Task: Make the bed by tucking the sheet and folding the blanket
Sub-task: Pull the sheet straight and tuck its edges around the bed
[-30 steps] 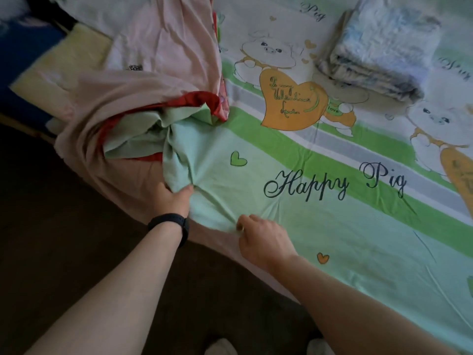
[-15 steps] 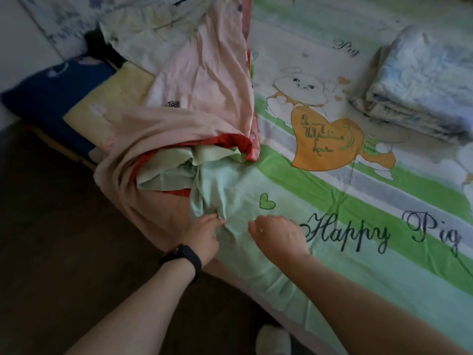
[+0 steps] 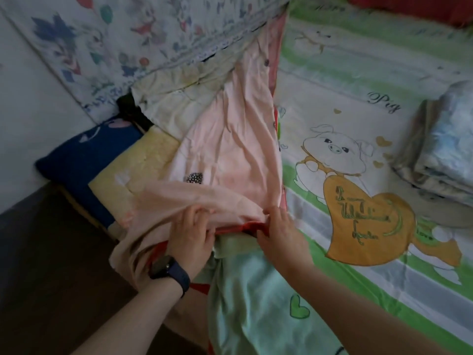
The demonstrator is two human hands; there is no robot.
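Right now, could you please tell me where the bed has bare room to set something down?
Free: the pig-print sheet between the pink sheet and the folded blanket, and its mint strip around the green heart. Crowded: the near-left corner, where the pink sheet bunches up.

Dark floor (image 3: pixel 51 278), pale wall (image 3: pixel 23 111)

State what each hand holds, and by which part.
Both hold the pink sheet by its turned-back, red-lined edge: left hand gripping the pink fold, right hand pinching it where the red shows.
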